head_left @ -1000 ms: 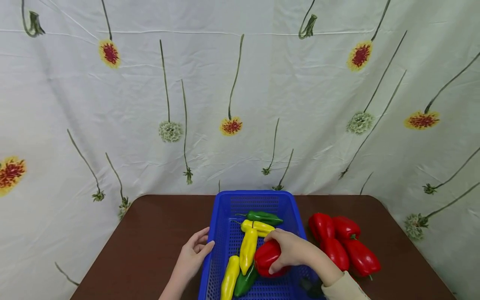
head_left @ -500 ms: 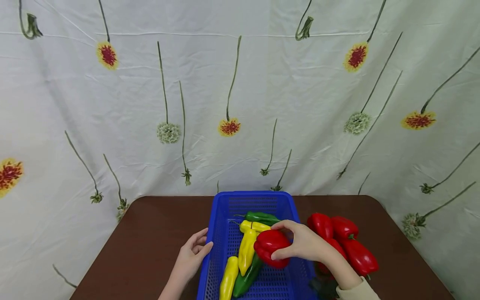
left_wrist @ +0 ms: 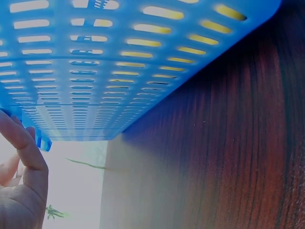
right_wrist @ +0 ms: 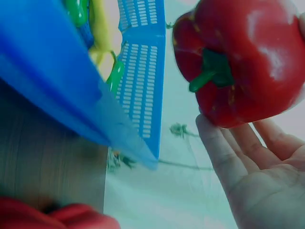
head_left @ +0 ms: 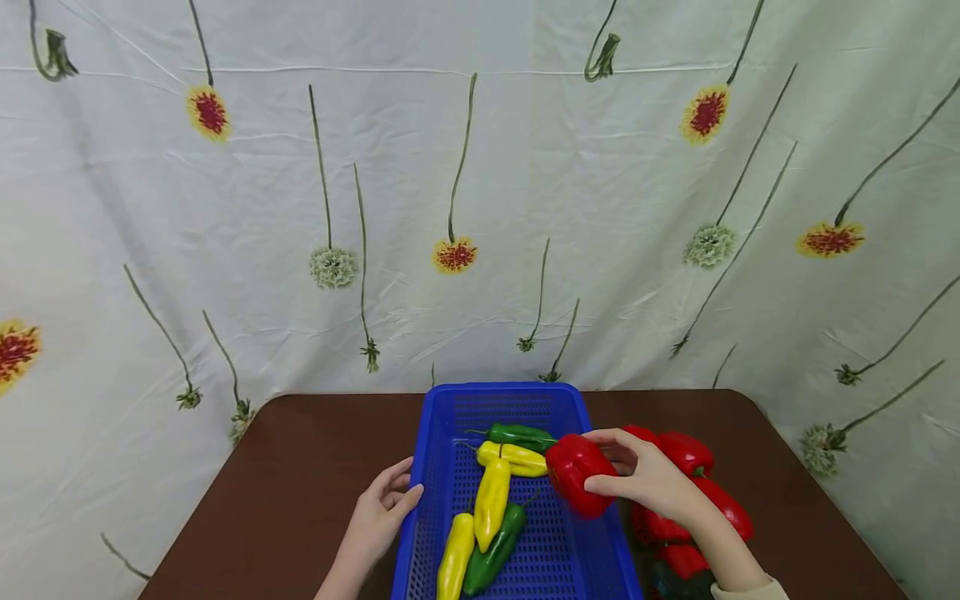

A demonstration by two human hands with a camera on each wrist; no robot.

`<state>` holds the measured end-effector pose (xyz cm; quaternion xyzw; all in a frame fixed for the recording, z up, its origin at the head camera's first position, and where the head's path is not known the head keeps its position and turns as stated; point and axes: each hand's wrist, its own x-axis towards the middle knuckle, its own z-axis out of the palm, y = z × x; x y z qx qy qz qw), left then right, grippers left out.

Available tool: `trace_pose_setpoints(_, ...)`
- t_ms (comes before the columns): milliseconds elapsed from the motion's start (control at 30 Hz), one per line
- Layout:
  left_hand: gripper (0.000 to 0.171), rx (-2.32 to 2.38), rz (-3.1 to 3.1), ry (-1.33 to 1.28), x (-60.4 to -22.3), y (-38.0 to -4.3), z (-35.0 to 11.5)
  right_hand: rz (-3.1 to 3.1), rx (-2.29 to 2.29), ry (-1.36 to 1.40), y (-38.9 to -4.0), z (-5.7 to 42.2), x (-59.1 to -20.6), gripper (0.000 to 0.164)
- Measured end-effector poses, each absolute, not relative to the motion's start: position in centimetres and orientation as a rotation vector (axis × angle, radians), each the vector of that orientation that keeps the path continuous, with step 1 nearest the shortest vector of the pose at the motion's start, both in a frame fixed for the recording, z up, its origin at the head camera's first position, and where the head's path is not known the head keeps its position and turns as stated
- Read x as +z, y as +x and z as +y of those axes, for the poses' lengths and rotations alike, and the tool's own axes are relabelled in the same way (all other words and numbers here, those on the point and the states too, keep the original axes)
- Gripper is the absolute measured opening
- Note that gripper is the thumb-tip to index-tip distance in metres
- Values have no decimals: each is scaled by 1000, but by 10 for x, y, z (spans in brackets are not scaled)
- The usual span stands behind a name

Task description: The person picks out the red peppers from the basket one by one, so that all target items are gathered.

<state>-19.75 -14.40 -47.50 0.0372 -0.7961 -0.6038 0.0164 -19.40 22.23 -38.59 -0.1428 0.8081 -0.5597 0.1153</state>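
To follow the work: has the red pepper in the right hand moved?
Yes. The red bell pepper went up and rightward, from the blue basket middle to its right wall.

The right hand (head_left: 648,479) gripped a red bell pepper (head_left: 579,483) above the right rim of the blue basket (head_left: 450,467). The left hand (head_left: 382,517) rested against the basket's left wall, fingers relaxed. Inside lay yellow peppers (head_left: 491,500) and green peppers (head_left: 521,435). More red peppers (head_left: 693,454) were heaped on the brown table (head_left: 300,483) just right of the basket.

Glossy red pepper (head_left: 578,483), perforated blue plastic basket (head_left: 592,546), matt brown table (head_left: 300,467).
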Motion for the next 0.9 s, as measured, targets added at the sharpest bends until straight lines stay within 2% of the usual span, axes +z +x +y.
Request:
trace_pose_setpoints(533, 53, -1888, -2468, 130, -473, -196, -145, 2406, -1737, -57, -171, 274, -394, 59)
trace_pose_setpoints(900, 52, -1879, -2457, 112, -472, -195, -144, 2358, -1632, 257, -152, 322, -419, 68)
